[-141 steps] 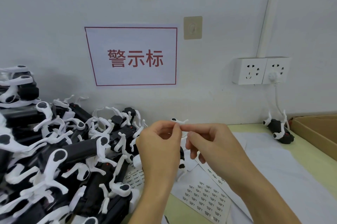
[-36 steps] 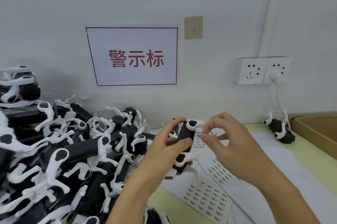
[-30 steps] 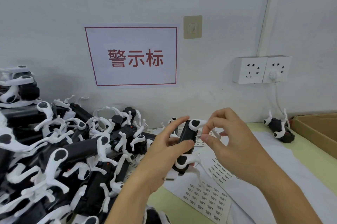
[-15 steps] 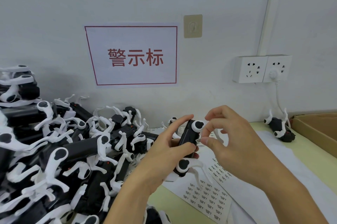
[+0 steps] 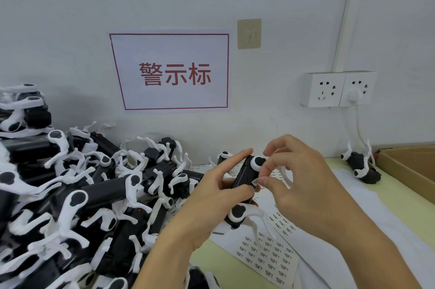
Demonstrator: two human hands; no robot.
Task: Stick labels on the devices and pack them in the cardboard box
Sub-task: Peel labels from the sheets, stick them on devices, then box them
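My left hand [image 5: 211, 197] grips a black device with white arms [image 5: 242, 185], held upright above the table. My right hand [image 5: 296, 185] pinches a small white label [image 5: 255, 181] between thumb and forefinger and holds it against the device's right side. Sheets of small labels [image 5: 266, 258] lie on the table below my hands. The cardboard box [image 5: 409, 166] shows at the right edge, only its left corner in view.
A big heap of black-and-white devices [image 5: 77, 201] fills the left half of the table. One single device [image 5: 362, 167] lies near the box, below a wall socket [image 5: 339, 88] with a plugged cable. White paper [image 5: 376, 218] covers the green tabletop.
My hands first pinched a label together. Then my left hand held a device up, and my right hand has brought the label down onto its side over the last second.
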